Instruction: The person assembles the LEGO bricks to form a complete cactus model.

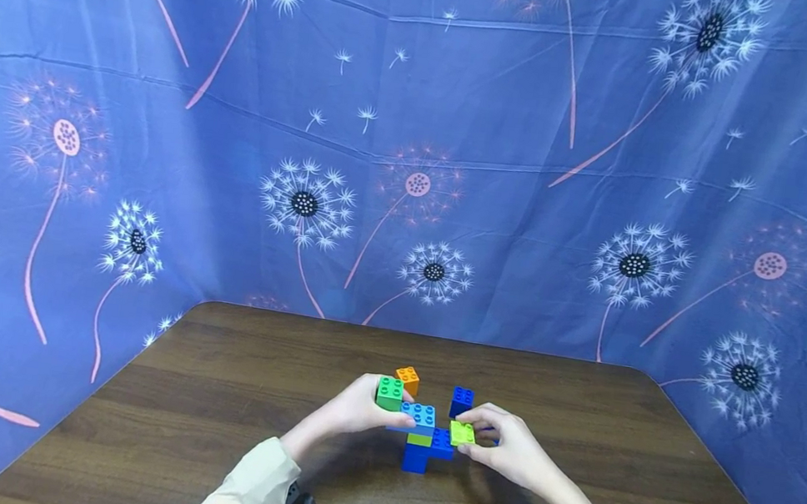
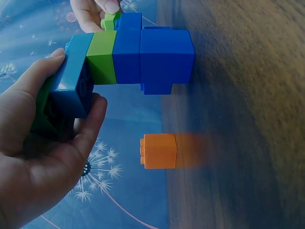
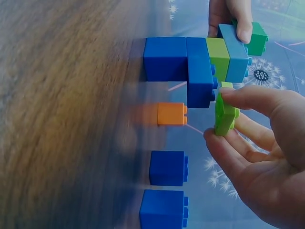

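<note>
My left hand (image 1: 357, 408) grips the light blue brick (image 1: 419, 415) at the top of a small block structure, thumb on its near side. A green brick (image 1: 389, 393) sits on the light blue one's left end. Below are a lime brick (image 2: 101, 57), a dark blue brick (image 3: 200, 71) jutting right with bare studs, and another dark blue brick (image 1: 414, 458) at the base. My right hand (image 1: 513, 450) pinches a thin lime brick (image 3: 226, 109) between thumb and fingertips. In the right wrist view this brick is close over the jutting brick's studs, tilted slightly.
An orange brick (image 1: 407, 379) stands on the wooden table (image 1: 200, 429) behind the structure. A dark blue brick (image 1: 461, 401) stands behind my right hand; another dark blue brick (image 3: 162, 210) is mostly hidden by that hand in the head view. A blue dandelion-print cloth (image 1: 514, 215) hangs behind the table.
</note>
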Tool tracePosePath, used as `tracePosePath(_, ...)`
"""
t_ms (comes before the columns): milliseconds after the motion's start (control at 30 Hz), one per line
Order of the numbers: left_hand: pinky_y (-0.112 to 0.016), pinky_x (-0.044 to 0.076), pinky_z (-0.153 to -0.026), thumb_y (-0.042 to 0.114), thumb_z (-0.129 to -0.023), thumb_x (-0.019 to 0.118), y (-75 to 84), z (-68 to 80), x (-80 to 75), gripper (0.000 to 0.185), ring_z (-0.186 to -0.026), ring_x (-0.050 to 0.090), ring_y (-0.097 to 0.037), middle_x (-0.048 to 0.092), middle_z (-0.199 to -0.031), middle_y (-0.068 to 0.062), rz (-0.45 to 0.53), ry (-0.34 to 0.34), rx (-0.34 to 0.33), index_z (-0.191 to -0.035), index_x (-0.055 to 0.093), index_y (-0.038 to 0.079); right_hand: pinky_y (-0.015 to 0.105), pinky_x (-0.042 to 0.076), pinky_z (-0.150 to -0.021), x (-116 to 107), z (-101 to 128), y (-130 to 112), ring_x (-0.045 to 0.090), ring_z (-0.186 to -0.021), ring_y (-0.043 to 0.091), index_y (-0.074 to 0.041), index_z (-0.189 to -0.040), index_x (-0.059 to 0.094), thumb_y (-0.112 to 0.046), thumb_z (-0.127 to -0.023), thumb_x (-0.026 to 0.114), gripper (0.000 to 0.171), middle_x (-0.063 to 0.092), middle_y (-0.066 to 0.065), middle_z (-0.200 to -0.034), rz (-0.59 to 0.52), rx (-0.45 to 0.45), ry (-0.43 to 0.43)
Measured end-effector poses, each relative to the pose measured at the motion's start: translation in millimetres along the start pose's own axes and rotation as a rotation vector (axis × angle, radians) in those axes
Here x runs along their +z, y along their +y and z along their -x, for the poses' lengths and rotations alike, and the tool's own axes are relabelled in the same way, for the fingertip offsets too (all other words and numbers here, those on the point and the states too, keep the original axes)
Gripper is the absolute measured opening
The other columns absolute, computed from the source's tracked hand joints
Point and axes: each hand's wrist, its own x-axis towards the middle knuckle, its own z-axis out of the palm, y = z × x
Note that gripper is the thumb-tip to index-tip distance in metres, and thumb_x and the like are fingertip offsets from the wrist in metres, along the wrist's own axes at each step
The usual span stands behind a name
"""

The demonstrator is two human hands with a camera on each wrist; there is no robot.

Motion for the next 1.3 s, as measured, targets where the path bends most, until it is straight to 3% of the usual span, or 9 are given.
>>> tracePosePath(367,-0.022,0.048,-0.058,0.02,-0.08,0.075,2.4,1.3,0.4,0.028,-0.063,0.055,-0.009,0.067,-0.082,-0.004,0.051,-0.011,-0.017,-0.102,0.067,0.004,0.038,0.054,-0.078,4,-2,-2,0.062,-0.088,0.012,-0.007,-0.108,0.064,-0.023,-0.081,0.073,0.033,0.064,0.004,-0.102,-0.027,0.012,-0.031)
tracePosePath(600,-0.02,0.048,-0.06,0.013,-0.082,0.072,37.7,14.7,-6.6,0.028,-0.064,0.055,-0.009,0.067,-0.083,-0.007,0.049,-0.032,-0.017,-0.102,0.065,-0.004,0.035,0.055,-0.076,5,-3,1,0.062,-0.086,0.011,-0.007,-0.108,0.065,-0.022,-0.08,0.074,0.033,0.065,0.004,-0.102,-0.036,-0.001,-0.029)
tracePosePath(900,-0.02,0.048,-0.061,0.015,-0.082,0.072,41.8,16.8,-7.4,0.028,-0.065,0.055,-0.008,0.067,-0.084,-0.006,0.03,-0.031,-0.028,-0.103,0.065,-0.003,0.031,0.055,-0.073,4,-5,-1,0.062,-0.086,0.011,-0.007,-0.107,0.066,-0.022,-0.08,0.074,0.032,0.065,0.004,-0.1,-0.01,-0.023,-0.03)
tracePosePath(1033,-0.02,0.047,-0.059,0.014,-0.082,0.072,38.7,14.8,-6.7,0.028,-0.063,0.053,-0.008,0.066,-0.082,-0.006,0.017,-0.029,-0.019,-0.102,0.065,-0.003,0.03,0.055,-0.072,3,-6,-3,0.062,-0.085,0.011,-0.006,-0.106,0.066,-0.022,-0.08,0.074,0.031,0.064,0.005,-0.1,-0.011,-0.019,-0.032)
tracePosePath(1300,-0.021,0.047,-0.058,0.019,-0.081,0.074,5.5,1.4,-0.3,0.028,-0.063,0.054,-0.009,0.067,-0.083,-0.004,0.017,-0.015,-0.028,-0.103,0.067,0.004,0.028,0.054,-0.073,2,-8,-3,0.06,-0.085,0.012,-0.006,-0.106,0.068,-0.02,-0.079,0.075,0.032,0.064,0.005,-0.1,-0.026,0.009,-0.05)
